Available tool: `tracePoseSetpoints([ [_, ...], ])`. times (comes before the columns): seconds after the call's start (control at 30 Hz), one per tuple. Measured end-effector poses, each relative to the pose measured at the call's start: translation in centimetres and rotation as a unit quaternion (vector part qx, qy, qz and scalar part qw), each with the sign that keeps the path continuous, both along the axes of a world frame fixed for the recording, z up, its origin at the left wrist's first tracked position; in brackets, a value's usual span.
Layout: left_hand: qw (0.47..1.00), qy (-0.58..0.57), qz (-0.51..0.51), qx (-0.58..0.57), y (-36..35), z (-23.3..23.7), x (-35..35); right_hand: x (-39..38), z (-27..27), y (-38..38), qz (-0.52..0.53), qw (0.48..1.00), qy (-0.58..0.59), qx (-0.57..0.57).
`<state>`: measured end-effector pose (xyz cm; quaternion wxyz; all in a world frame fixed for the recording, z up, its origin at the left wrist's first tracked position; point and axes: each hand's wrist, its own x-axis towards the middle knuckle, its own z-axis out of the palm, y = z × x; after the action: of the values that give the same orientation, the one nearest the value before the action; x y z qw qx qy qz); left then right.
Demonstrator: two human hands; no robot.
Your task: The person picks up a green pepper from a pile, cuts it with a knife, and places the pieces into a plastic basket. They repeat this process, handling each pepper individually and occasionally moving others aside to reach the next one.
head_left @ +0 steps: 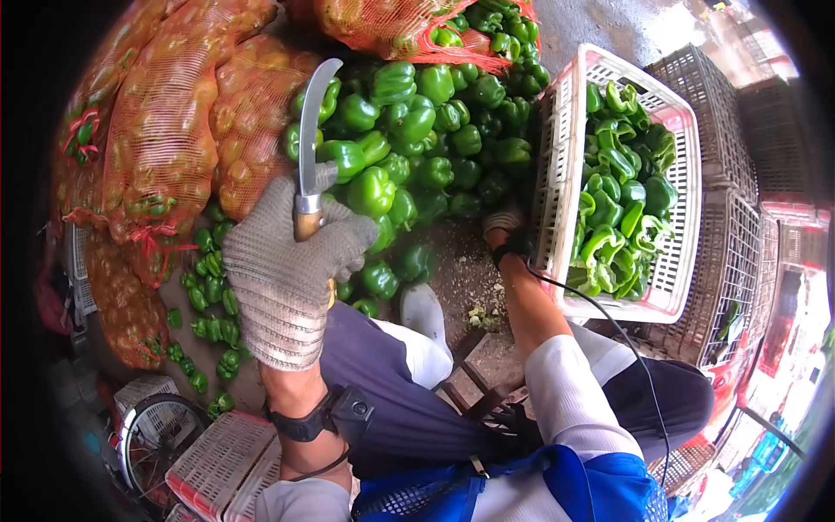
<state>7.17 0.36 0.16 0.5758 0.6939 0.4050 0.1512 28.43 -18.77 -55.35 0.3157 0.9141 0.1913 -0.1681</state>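
Note:
My left hand (291, 261), in a grey knitted glove, is closed around the wooden handle of a curved-blade knife (309, 139). Its blade points up, in front of the pepper heap. Low beside the white crate, my right hand (502, 219) reaches down at the edge of the heap of green bell peppers (409, 122). Shadow hides its fingers, so I cannot see whether it holds anything. The white plastic crate (687, 252) on the right contains cut green pepper pieces (617, 191).
Full red mesh sacks (161, 130) stand at the left, and another sack (374, 26) spills peppers at the back. Stacked crates (731, 252) rise at the right. Loose peppers (209, 278) lie on the floor. A bicycle wheel (161, 444) and white crates (222, 461) are at lower left.

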Motion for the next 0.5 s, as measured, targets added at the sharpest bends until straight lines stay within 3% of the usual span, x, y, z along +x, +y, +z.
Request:
tracePoseSetpoints([
  [0.03,1.0,-0.006,-0.006,-0.002,0.0,-0.5,0.1,-0.1,-0.7,0.1,-0.009,1.0,-0.012,0.002],
  [0.1,0.999,0.016,-0.026,0.022,-0.1,-0.4,0.7,-3.8,-0.6,1.6,0.016,0.97,-0.222,-0.101],
  [0.23,0.997,0.032,-0.059,0.049,0.1,-0.9,1.3,-3.6,-0.9,-1.6,0.002,0.985,-0.014,0.171],
  [0.4,0.995,0.025,-0.081,0.052,-1.2,-0.4,1.8,-9.5,19.7,0.9,-0.065,0.951,0.24,0.185],
  [0.43,0.995,0.01,-0.089,0.047,-1.6,-0.5,1.8,-10.4,17.4,1.4,-0.239,0.877,0.249,0.333],
  [0.47,0.994,-0.005,-0.095,0.044,-2.0,-0.5,1.7,-11.2,15.1,2.0,-0.387,0.755,0.225,0.479],
  [0.5,0.994,-0.011,-0.1,0.047,-2.3,-0.7,1.6,-11.7,15.5,2.4,-0.467,0.609,0.261,0.585],
])
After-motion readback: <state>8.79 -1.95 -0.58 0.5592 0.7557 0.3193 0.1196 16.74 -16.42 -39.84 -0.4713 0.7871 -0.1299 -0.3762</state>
